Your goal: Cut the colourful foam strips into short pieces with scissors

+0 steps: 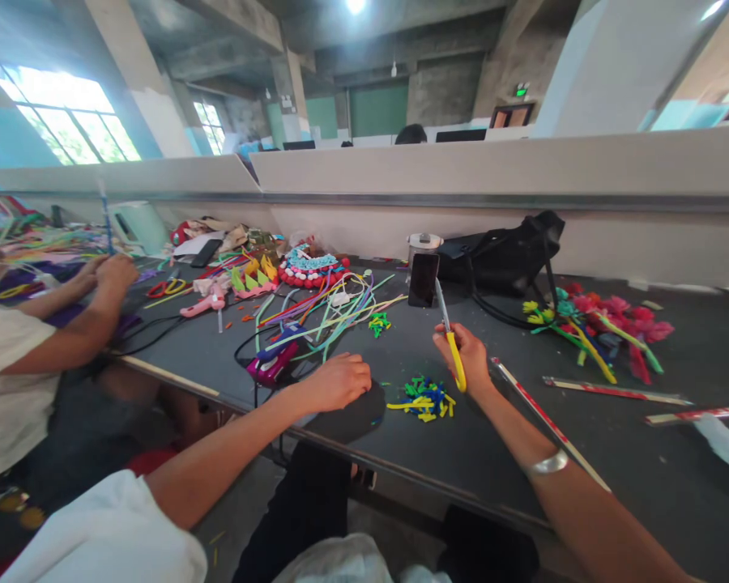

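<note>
My right hand (466, 355) is closed around a pair of scissors (455, 356) with yellow handles, the blades pointing up and away toward the phone. Resting on the dark table near its front edge, my left hand (343, 380) has curled fingers; whatever might be under them is hidden. Between my hands lies a pile of short cut pieces (425, 398) in blue, green and yellow, seemingly fuzzy craft stems. A smaller heap of green and yellow pieces (379, 324) sits farther back. Long pastel craft stems (334, 320) spread beyond my left hand.
A phone (424, 280) leans upright before a lidded cup (424, 241). Behind are a black bag (504, 255) and colourful fuzzy flowers (620, 320). A purple glue gun (273, 364) trails a cord. Red-and-white wrapped strips (547, 417) lie right. Another person's hands (112, 275) work at left.
</note>
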Motion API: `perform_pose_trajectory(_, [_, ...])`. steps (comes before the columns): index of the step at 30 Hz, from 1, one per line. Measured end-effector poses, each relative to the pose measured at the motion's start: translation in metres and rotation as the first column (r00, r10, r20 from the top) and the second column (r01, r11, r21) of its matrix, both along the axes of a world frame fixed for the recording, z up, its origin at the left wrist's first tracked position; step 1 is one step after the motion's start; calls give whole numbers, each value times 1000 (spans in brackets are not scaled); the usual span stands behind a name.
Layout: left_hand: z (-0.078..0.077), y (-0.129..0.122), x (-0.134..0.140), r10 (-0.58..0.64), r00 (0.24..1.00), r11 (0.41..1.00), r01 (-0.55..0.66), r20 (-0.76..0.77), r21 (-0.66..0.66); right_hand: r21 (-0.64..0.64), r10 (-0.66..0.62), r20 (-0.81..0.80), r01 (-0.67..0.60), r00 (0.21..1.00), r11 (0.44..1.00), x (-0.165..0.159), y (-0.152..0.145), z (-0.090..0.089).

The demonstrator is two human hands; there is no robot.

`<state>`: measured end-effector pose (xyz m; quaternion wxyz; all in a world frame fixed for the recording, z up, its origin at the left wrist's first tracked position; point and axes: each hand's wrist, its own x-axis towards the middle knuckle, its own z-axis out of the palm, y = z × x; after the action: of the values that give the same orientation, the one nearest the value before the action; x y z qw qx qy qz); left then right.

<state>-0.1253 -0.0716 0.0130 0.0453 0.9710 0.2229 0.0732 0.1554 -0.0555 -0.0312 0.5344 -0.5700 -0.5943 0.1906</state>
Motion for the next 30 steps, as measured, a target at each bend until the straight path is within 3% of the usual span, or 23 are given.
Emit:
perform_pose_trajectory(3, [3, 6, 6, 117, 990, 980, -102, 84, -172, 2, 9, 30, -9, 1000, 1000, 0, 0, 1])
perform_pose_trajectory(6, [7, 10, 17, 311, 924, 859, -172, 225, -482, 27, 16, 70, -18, 997, 999, -1, 0, 1])
perform_pose_trajectory(8, [8, 13, 30, 404, 858, 746, -108, 318, -658, 47, 20, 87, -25, 996, 999, -2, -1, 2])
perform_pose_trajectory(11, [7, 20, 53, 499, 753, 603, 54, 429, -796, 51, 27, 38, -29, 999, 998, -5, -4, 4])
perform_pose_trajectory(14, [3, 32, 76, 563, 680, 523, 148, 470, -840, 46, 56, -89, -52, 994, 998, -7, -7, 8])
perform_pose_trajectory(20, [-2, 50, 108, 617, 592, 476, 244, 518, -845, 66, 156, -162, -147, 975, 987, -9, -10, 15])
perform_pose_trajectory(24, [-3, 56, 113, 631, 605, 408, 273, 485, -871, 64, 224, -162, -216, 961, 974, -12, -10, 15])
perform_pose_trajectory(30, [-10, 66, 113, 573, 679, 319, 331, 458, -888, 68, 104, -147, -95, 984, 993, -7, -6, 9])
